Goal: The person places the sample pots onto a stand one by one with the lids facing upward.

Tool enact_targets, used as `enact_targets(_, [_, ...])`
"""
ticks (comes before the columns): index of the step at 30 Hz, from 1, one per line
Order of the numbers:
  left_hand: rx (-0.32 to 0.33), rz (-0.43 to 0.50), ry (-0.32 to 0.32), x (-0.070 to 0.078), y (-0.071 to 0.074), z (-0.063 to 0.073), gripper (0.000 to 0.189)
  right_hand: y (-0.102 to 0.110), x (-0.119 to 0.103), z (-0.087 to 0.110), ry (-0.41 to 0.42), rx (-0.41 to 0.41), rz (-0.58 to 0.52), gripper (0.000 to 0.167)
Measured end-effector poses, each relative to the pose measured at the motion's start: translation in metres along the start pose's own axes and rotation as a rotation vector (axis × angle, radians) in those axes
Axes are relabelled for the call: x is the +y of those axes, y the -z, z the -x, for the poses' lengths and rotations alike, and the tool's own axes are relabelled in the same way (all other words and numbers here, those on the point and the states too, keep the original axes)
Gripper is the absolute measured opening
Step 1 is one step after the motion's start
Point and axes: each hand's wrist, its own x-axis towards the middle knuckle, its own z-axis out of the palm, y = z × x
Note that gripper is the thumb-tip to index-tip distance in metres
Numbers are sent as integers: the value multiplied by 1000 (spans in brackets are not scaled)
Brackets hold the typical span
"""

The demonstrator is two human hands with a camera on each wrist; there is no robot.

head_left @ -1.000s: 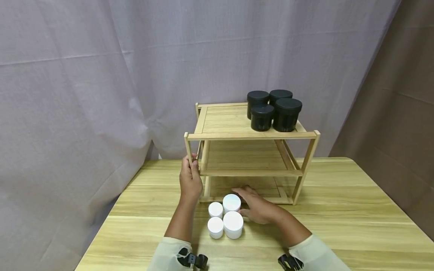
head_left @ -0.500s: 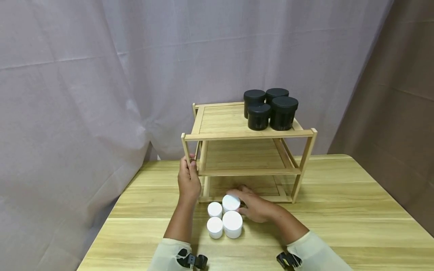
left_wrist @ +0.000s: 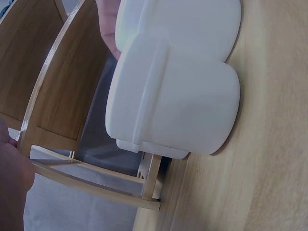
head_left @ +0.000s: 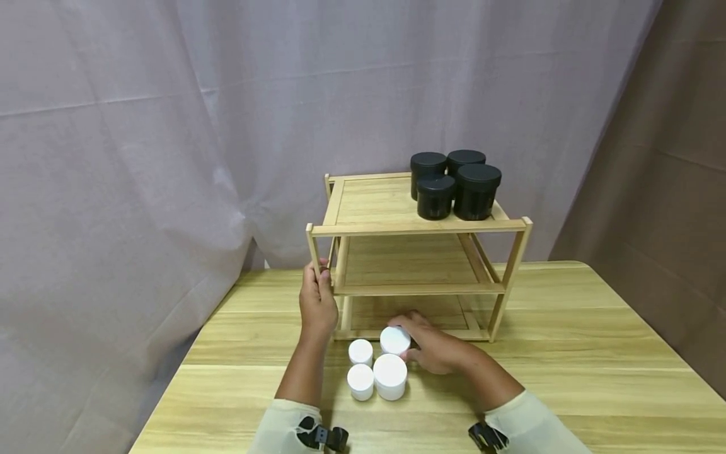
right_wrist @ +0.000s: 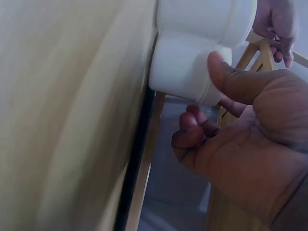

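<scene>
My left hand [head_left: 317, 302] grips the front left post of a three-tier wooden rack [head_left: 416, 290]. In front of the rack several white lidded jars stand upright on the table. My right hand [head_left: 428, 343] holds the rear right white jar [head_left: 395, 339] by its lid and side. In the right wrist view the thumb [right_wrist: 231, 79] lies on that jar's lid edge, with other fingers round its far side. A large white jar [head_left: 390, 377] stands nearest it in front. Two smaller jars, one behind [head_left: 360, 350] and one in front [head_left: 360, 381], stand to the left.
Several black lidded jars [head_left: 478, 192] stand grouped on the right of the rack's top shelf. The rack's bottom front rail [head_left: 363, 335] lies just behind the white jars. A grey curtain [head_left: 272, 113] hangs behind the wooden table [head_left: 595, 353].
My right hand has closed on the rear right white jar and shifted it slightly right, apart from the small jar beside it. The left hand keeps its grip on the rack post.
</scene>
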Motion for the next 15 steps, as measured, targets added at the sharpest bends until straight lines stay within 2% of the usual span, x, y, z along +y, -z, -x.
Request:
enact_targets(4, [-1, -4, -9, 0, 0, 0, 24, 3, 0, 3, -1, 16, 38, 53])
enact_targets(11, [-5, -3, -12, -1, 0, 0, 24, 10, -6, 10, -68, -5, 69, 54])
enact_targets(15, [4, 1, -29, -2, -1, 0, 23, 15, -10, 13, -47, -12, 109, 50])
